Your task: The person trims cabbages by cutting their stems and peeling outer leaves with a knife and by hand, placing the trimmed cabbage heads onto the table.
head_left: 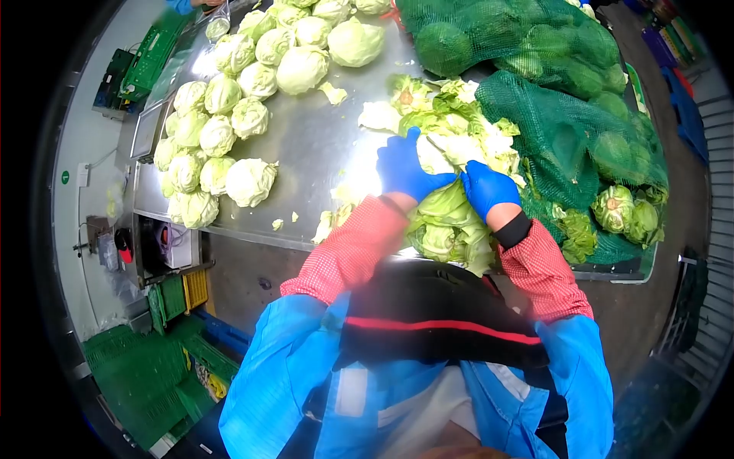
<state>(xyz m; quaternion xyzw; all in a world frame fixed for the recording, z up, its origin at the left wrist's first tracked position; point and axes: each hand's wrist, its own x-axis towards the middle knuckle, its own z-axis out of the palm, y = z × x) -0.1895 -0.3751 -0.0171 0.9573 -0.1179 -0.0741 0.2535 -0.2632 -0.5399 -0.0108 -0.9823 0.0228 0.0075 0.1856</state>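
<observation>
My left hand (409, 170), in a blue glove, lies over a pile of loose cabbage leaves (489, 141) with its fingers apart and its thumb pointing right. Close by on the right, my right hand (489, 190), also gloved in blue, has its fingers curled at the edge of the leaves; what they hold, if anything, is hidden. Below both hands, a leafy green cabbage (443, 218) rests near the front edge of the metal table (321, 161). Pale cabbage heads (251, 182) sit grouped on the left side.
Green mesh sacks (543, 138) full of cabbages cover the table's right side. Loose cabbages (614, 208) lie at the front right corner. Leaf scraps (332, 93) are scattered on the metal. Green crates (153, 57) stand at far left. Another person's sleeve (181, 6) shows at the top.
</observation>
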